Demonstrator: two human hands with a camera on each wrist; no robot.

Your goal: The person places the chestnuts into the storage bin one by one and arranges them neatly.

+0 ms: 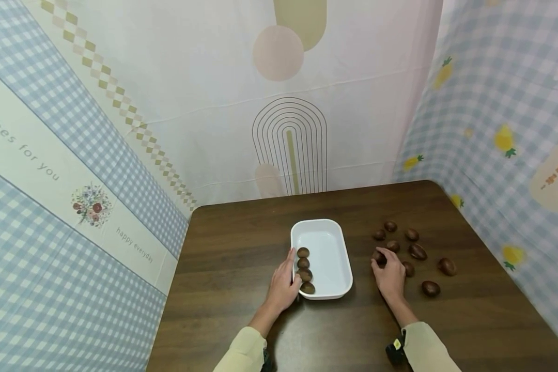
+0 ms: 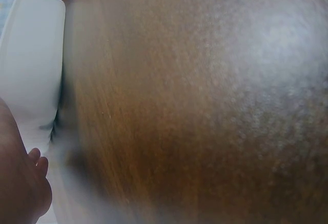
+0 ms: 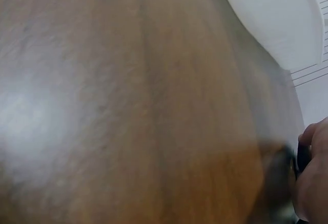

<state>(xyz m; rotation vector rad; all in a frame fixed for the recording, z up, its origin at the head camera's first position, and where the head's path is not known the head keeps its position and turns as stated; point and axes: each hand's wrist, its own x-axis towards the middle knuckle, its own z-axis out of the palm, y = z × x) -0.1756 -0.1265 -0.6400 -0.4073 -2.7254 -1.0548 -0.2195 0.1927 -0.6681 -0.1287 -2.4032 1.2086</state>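
Note:
A white rectangular dish stands on the table, with several brown egg-shaped pieces lined up along its left inner wall. My left hand holds the dish by its left side, thumb at the rim by the near corner and fingers along the outer wall. To the right of the dish, my right hand pinches a dark brown egg-shaped piece between thumb and fingers, low over the table. In the right wrist view the held piece shows only as a dark edge beside the fingers.
More brown egg-shaped pieces lie loose around and beyond my right hand, one of them nearer the front. The wooden table ends at patterned cloth hung at the back and sides.

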